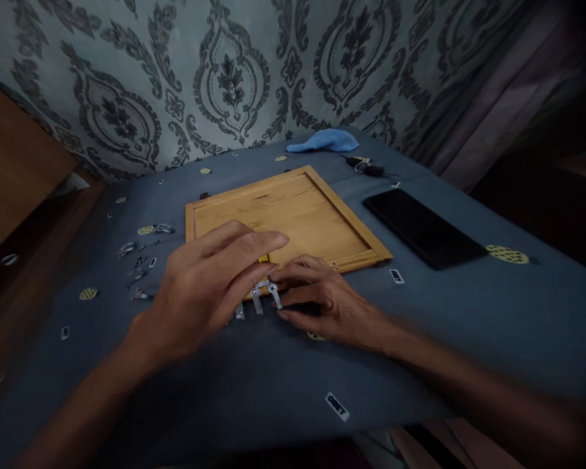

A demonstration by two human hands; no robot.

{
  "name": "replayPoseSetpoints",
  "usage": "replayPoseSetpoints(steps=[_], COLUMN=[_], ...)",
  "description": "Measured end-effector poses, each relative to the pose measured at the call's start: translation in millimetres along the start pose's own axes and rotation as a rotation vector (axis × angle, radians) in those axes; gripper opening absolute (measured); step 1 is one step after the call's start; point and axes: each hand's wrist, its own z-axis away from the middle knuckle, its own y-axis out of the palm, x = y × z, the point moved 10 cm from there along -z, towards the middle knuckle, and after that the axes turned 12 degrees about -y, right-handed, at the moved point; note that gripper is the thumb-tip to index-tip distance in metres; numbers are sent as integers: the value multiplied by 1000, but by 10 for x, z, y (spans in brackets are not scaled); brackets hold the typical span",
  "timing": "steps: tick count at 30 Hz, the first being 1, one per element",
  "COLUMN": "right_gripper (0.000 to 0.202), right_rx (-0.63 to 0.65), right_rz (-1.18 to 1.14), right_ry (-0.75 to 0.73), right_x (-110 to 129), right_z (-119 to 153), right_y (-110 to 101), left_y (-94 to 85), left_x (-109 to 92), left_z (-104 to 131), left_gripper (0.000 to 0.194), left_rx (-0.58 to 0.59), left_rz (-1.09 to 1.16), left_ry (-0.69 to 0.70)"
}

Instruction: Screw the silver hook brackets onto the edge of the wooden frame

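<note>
A framed wooden panel (283,205) lies on the cloth-covered table. At its near edge, my right hand (327,293) pinches a small silvery metal hinge (275,294) between thumb and fingers. Over the same edge is my left hand (200,280), its fingers pressed together and its thumb tip near the hinge. Something small and yellow (264,258) shows between the left thumb and fingers; most of it is hidden. Another metal arm (257,301) of the hardware sticks out beside the hinge, and a further metal piece (239,311) shows below the left thumb.
Several loose metal hinge parts (163,228) and small screws (140,260) lie left of the panel. A black phone-like slab (424,228) rests on the right. Behind are a blue cloth (325,140) and a dark object with a cord (366,167). A patterned curtain (234,78) hangs at the back.
</note>
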Motion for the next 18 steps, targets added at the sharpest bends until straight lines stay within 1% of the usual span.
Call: replayPoseSetpoints(steps=[6, 12, 18], right_gripper=[5, 5, 6], right_rx=[11, 6, 14], right_rz=[-8, -2, -8], right_ry=[2, -3, 18], right_x=[7, 7, -4], right_z=[-4, -9, -11], right_y=[2, -2, 6], left_y=[-25, -10, -8], left_x=[35, 83, 92], left_z=[-11, 4, -2], left_gripper=[22, 27, 27], left_rx=[6, 38, 57], left_rz=[44, 48, 79], left_ry=[-18, -27, -59])
